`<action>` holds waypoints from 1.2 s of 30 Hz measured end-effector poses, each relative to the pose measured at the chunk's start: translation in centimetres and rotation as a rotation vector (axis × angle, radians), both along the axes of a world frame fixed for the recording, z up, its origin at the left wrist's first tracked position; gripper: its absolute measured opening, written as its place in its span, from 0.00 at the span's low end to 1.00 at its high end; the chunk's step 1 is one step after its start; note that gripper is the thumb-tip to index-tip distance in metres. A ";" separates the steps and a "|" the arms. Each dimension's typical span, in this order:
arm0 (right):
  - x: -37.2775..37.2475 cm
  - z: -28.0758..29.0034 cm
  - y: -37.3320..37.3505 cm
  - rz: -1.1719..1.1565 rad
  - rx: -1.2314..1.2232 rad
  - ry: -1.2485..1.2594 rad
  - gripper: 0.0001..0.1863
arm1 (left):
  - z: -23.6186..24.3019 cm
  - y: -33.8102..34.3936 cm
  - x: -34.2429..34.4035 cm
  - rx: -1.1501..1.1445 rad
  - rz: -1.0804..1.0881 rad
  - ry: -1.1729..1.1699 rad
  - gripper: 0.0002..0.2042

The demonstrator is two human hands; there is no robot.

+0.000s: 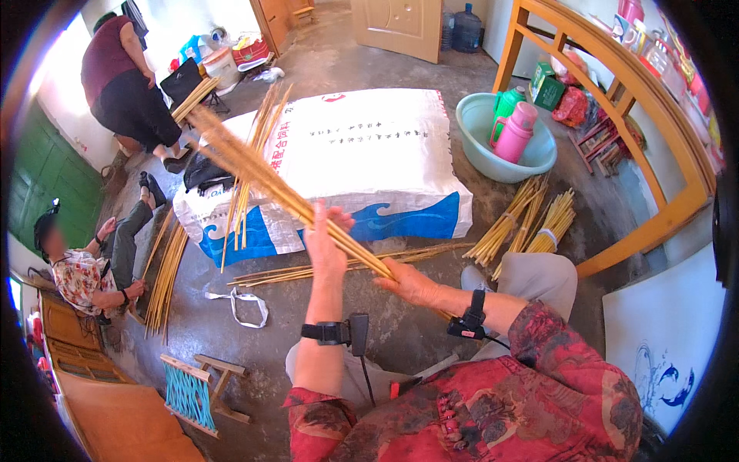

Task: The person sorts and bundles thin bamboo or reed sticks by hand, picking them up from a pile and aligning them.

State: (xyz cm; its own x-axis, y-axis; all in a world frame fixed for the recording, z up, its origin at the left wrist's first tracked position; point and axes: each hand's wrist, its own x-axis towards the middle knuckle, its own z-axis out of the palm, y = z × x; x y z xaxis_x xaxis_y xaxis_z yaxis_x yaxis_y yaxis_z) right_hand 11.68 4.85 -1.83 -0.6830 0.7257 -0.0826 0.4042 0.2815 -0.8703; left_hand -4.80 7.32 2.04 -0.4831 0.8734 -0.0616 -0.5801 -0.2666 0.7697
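Note:
A long bundle of thin yellow bamboo sticks [254,165] slants from the upper left down to my hands. My left hand [325,242] is raised and wrapped around the bundle near its lower part. My right hand [412,283] grips the bundle's lower end, just right of the left hand. Both wrists wear black bands with small devices. Behind the bundle lies a large white and blue woven sack [369,162] on the concrete floor, with more loose sticks [258,146] resting on it.
Tied stick bundles [531,219] lie to the right, loose sticks [165,277] to the left. A teal basin [481,158] holds pink and green flasks. A wooden frame [647,108] stands right. One person sits at left [85,269], another bends over [123,85]. A small folding stool [196,389] stands near me.

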 end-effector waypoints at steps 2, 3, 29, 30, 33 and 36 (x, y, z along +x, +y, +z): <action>-0.2 -1.2 1.0 -0.059 -0.073 0.055 0.16 | 0.3 -0.2 2.0 -0.112 -0.112 0.046 0.17; -0.2 -0.9 1.4 -0.053 -0.071 0.056 0.16 | -0.7 -0.3 2.6 -0.125 -0.166 0.120 0.18; 5.0 8.7 2.3 0.334 0.861 -0.015 0.14 | -2.7 -1.1 2.6 -0.144 -0.346 2.058 0.02; 5.4 9.1 2.6 0.271 0.974 -0.027 0.15 | -3.1 -1.2 2.5 -0.133 -0.379 2.116 0.02; 7.1 6.6 4.5 0.265 0.828 -0.260 0.21 | -3.6 -2.0 2.8 -0.028 -0.347 2.203 0.02; 7.6 3.7 4.7 0.339 0.463 -0.571 0.23 | -4.6 -2.8 2.7 -0.042 -0.421 2.183 0.03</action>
State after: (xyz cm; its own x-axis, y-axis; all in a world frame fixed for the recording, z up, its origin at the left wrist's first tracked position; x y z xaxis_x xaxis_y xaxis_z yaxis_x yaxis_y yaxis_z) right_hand 19.28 9.55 1.89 -0.8151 0.5331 -0.2269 0.5794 0.7494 -0.3205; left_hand -2.09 4.53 -2.54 0.3501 0.9271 0.1338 0.9246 -0.3649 0.1092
